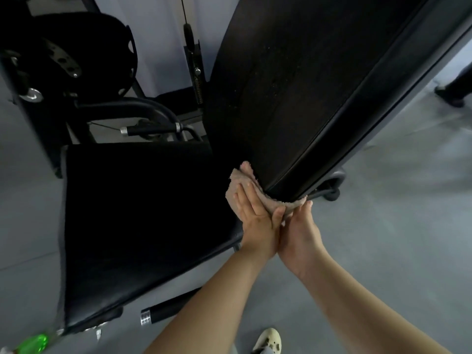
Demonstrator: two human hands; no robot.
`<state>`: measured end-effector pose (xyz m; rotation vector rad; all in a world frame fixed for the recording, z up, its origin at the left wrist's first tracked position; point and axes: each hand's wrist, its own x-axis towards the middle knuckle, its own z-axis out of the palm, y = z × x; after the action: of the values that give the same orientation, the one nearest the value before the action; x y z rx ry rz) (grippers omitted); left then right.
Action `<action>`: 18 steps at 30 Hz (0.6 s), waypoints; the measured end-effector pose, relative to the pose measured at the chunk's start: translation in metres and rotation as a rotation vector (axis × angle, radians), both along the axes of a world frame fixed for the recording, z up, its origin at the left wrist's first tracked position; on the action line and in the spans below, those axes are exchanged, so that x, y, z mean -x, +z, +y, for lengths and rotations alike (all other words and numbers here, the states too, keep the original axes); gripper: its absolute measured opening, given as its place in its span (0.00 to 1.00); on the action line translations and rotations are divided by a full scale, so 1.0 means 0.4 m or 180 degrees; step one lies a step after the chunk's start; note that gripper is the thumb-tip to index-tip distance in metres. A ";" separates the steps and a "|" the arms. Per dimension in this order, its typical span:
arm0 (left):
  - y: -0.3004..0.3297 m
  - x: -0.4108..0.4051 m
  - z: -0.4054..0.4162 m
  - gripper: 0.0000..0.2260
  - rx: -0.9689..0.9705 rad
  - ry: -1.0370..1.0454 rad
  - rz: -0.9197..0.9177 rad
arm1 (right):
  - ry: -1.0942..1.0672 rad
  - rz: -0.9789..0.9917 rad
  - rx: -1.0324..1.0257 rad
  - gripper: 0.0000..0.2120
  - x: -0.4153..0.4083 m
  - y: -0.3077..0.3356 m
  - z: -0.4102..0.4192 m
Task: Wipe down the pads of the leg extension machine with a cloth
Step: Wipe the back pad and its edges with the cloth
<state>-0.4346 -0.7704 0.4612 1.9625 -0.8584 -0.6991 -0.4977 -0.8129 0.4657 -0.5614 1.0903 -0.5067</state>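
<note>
A beige cloth point(242, 181) is wrapped around the bottom corner of the tall black back pad point(293, 85) of the leg extension machine. My left hand point(255, 215) lies flat on the cloth with straight fingers, pressing it against the pad's front face. My right hand point(298, 228) presses the cloth's other end against the pad's lower side edge; its fingers are mostly hidden behind the cloth and pad. The black seat pad point(143, 221) lies to the left, below the back pad.
A side handle point(150, 129) and the machine's round black cam point(84, 54) stand behind the seat. A second black handle point(168, 309) juts out near the seat front. A green bottle point(35, 343) lies at the lower left. A person's foot point(450, 94) is on the grey floor at right.
</note>
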 end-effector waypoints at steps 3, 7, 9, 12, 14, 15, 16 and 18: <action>-0.023 -0.019 0.020 0.39 -0.0251 -0.0268 -0.0084 | -0.0027 -0.0346 -0.0428 0.35 -0.022 -0.064 -0.002; -0.050 -0.066 0.039 0.44 -0.0380 -0.0583 -0.0088 | -0.0434 -0.0218 -0.0872 0.36 -0.052 -0.108 0.015; -0.064 -0.091 0.047 0.42 -0.0559 -0.0857 -0.0291 | -0.0480 -0.0486 -0.1175 0.38 -0.065 -0.112 0.021; -0.082 -0.126 0.052 0.39 -0.0704 -0.1266 -0.0395 | -0.0548 -0.0721 -0.1199 0.37 -0.088 -0.124 0.030; -0.090 -0.150 0.051 0.41 -0.1002 -0.1454 -0.0287 | -0.0480 -0.0750 -0.1187 0.35 -0.102 -0.142 0.046; -0.098 -0.165 0.051 0.40 -0.1071 -0.1535 -0.0269 | -0.0452 -0.0919 -0.0956 0.32 -0.114 -0.142 0.058; -0.100 -0.181 0.049 0.41 -0.1100 -0.1606 -0.0303 | -0.0447 -0.1127 -0.1019 0.28 -0.114 -0.127 0.052; -0.110 -0.215 0.047 0.40 -0.1091 -0.1750 -0.0261 | -0.0693 -0.0881 -0.1245 0.28 -0.132 -0.145 0.053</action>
<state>-0.3485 -0.7514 0.4171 2.0729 -1.4326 -1.1485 -0.4449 -0.7919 0.4075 -0.0268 0.9552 -0.5250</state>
